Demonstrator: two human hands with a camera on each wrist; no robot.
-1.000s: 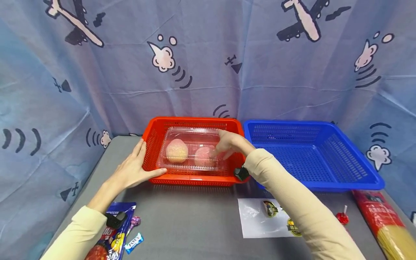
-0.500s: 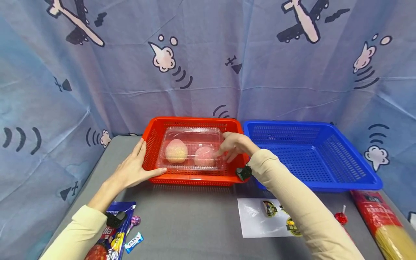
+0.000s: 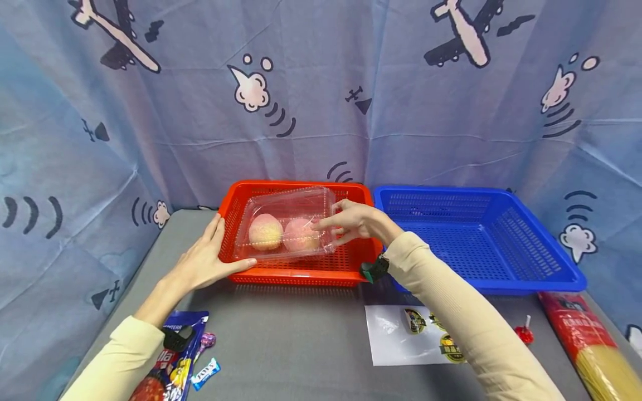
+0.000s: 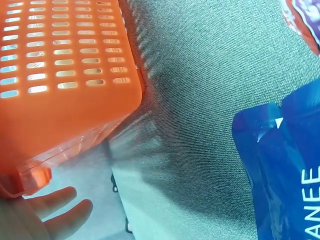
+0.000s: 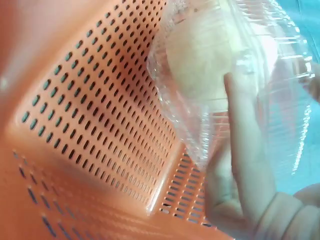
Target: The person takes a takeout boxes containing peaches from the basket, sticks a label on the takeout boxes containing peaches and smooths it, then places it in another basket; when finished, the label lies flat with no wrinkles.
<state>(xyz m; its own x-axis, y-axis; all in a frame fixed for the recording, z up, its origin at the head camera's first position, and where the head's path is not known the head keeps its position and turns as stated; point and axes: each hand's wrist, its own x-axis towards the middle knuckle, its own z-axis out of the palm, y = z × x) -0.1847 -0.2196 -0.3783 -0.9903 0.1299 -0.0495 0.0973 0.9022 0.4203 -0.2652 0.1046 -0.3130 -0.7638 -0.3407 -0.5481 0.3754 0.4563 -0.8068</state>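
Observation:
A clear plastic clamshell box (image 3: 288, 201) holding two pink-and-yellow peaches (image 3: 266, 231) is in the red basket (image 3: 301, 274), its right end raised. My right hand (image 3: 357, 219) grips that right end, with the fingers spread over the side. In the right wrist view, a finger (image 5: 245, 145) lies along the clear plastic beside one peach. At the basket's left front corner rests my left hand (image 3: 203, 259), its thumb along the front rim and its fingers reaching along the left rim. Two of its fingertips (image 4: 72, 220) show past the rim in the left wrist view.
A blue basket (image 3: 526, 287) stands right of the red one. Before it lie a white sheet with stickers (image 3: 391, 340), a red lollipop (image 3: 524, 334) and a noodle packet (image 3: 589, 345). At left are a blue pouch (image 3: 188, 323), a purple lollipop (image 3: 207, 340) and a small wrapped candy (image 3: 205, 373).
The clamshell box has tilted, its right end rising and the peaches shifting left. My right hand has closed on that end. My left hand has stayed at the basket corner.

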